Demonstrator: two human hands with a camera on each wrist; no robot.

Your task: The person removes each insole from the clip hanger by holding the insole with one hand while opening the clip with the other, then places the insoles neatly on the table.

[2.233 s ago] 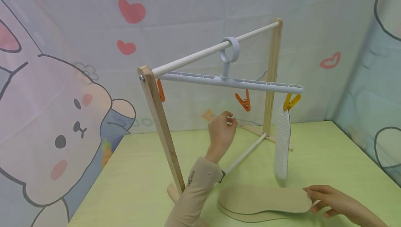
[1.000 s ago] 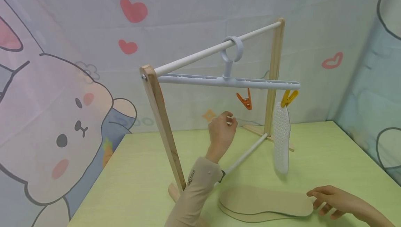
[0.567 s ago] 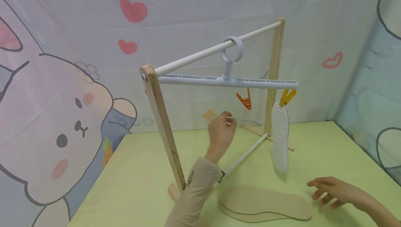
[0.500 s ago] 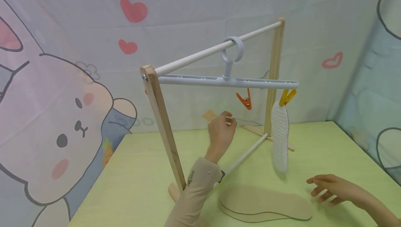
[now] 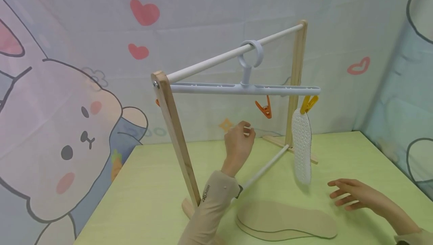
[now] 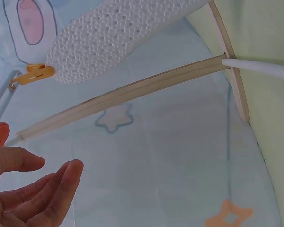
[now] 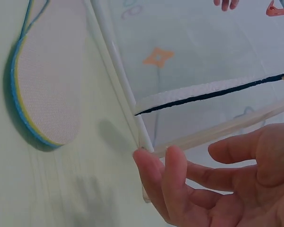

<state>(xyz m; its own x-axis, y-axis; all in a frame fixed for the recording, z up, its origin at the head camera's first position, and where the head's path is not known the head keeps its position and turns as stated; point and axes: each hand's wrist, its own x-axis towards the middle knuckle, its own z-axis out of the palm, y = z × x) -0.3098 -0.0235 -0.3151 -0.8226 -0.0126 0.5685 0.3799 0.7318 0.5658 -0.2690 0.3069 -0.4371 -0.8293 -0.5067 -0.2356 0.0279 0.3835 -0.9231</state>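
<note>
A white, bumpy insole (image 5: 302,145) hangs by a yellow clip (image 5: 308,105) from the right end of a pale hanger (image 5: 216,88). Two beige insoles (image 5: 287,218) lie overlapped on the table, their fabric face and blue rim visible in the right wrist view. My left hand (image 5: 238,145) is raised under the hanger, fingers loosely bent; the left wrist view shows a gap between thumb and fingertips. Right of the beige insoles, my right hand (image 5: 358,196) hovers with relaxed, spread fingers and holds nothing.
The hanger hooks over the white top rail of a wooden rack (image 5: 176,139). Its near post stands beside my left sleeve, and a low bar (image 5: 267,165) runs behind that arm. An orange clip (image 5: 265,108) hangs at the middle; another orange clip (image 5: 157,102) peeks past the post.
My right hand has let go of the upper beige insole's end and risen away from it. The hanger has turned slightly, its right end and the white insole drifting left. My left hand stays put.
</note>
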